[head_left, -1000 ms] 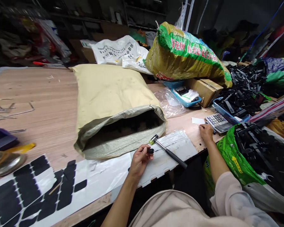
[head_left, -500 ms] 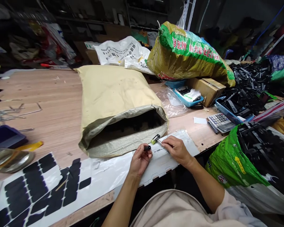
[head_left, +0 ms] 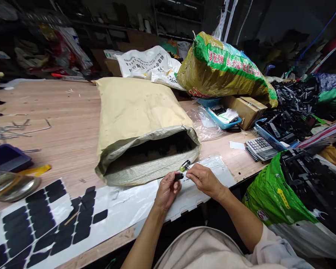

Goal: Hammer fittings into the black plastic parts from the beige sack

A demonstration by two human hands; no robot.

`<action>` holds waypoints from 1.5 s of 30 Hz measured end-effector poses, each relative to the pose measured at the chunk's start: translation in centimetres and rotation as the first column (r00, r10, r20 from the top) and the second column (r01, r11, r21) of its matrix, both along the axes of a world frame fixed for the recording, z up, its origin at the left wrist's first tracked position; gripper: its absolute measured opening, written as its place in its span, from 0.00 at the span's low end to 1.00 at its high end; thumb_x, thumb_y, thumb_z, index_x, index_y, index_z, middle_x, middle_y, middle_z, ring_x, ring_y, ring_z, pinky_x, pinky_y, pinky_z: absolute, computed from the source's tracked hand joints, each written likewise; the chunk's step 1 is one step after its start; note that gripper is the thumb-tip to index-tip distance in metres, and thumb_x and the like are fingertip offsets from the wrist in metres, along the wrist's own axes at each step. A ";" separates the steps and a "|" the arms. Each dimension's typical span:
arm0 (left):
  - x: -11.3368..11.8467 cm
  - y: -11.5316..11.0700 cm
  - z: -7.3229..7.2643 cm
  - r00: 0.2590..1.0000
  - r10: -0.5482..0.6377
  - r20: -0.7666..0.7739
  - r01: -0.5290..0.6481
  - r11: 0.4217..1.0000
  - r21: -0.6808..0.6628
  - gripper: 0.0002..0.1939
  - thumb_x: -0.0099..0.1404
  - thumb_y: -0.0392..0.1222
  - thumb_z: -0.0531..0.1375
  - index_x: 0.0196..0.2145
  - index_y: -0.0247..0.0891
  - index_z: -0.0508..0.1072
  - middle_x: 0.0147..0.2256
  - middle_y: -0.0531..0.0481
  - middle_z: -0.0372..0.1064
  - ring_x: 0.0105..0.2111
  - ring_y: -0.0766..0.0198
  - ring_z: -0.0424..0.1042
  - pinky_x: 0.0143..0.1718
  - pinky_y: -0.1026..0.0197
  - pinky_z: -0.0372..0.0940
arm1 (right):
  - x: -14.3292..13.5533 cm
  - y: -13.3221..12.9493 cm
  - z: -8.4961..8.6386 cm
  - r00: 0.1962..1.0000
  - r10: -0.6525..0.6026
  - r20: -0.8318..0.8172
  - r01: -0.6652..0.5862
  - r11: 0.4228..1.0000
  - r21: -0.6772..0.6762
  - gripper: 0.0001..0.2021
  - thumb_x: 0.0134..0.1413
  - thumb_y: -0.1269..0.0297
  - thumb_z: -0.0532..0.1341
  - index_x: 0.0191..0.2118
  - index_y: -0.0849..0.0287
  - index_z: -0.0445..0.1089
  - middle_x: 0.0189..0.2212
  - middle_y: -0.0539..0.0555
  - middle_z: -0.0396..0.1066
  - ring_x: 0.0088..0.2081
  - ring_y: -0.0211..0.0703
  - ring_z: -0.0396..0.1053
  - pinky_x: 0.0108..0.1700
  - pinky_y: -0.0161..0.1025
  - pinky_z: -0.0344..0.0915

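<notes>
Between the thumb and fingers of my left hand [head_left: 167,190] is a small black part [head_left: 179,176]. My right hand [head_left: 203,180] is closed on the thin handle of a small hammer; its head [head_left: 185,165], black at one end and yellow-green at the other, lies just beyond the black part. Both hands are over a white sheet [head_left: 218,170] at the table's front edge. Right behind them a large tan sack [head_left: 140,108] lies with its mouth towards me, dark pieces dimly visible inside.
Black pads [head_left: 40,213] on white sheets lie at the left, near a dark blue tray [head_left: 8,160] and metal rods. A calculator [head_left: 260,147], a cardboard box [head_left: 245,110] and blue baskets are at the right. A green sack [head_left: 271,190] of black parts stands at the front right.
My right hand and the hammer have shifted slightly left, closer to the black part in my left hand. The view has also moved a little.
</notes>
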State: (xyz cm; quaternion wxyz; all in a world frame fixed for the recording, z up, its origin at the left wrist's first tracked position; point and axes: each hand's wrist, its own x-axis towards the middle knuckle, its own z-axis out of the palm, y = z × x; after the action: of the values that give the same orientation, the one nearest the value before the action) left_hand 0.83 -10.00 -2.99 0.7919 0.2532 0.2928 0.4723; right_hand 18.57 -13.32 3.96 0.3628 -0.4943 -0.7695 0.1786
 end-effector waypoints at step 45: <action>-0.7 0.1 -0.2 0.969 -0.079 0.235 0.103 0.990 -0.093 0.15 0.53 0.41 0.74 0.37 0.36 0.76 0.18 0.58 0.61 0.16 0.74 0.56 0.22 0.68 0.50 | -1.6 -0.5 0.0 0.846 -0.181 -0.502 0.021 0.951 -0.307 0.10 0.60 0.65 0.63 0.45 0.58 0.77 0.37 0.54 0.75 0.27 0.36 0.72 0.31 0.35 0.73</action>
State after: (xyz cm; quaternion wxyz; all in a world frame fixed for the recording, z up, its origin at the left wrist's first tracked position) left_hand 0.14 -9.94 -3.15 0.8536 0.1679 0.2114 0.4456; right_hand 16.95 -13.82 3.95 0.4914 -0.5146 -0.5792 0.3978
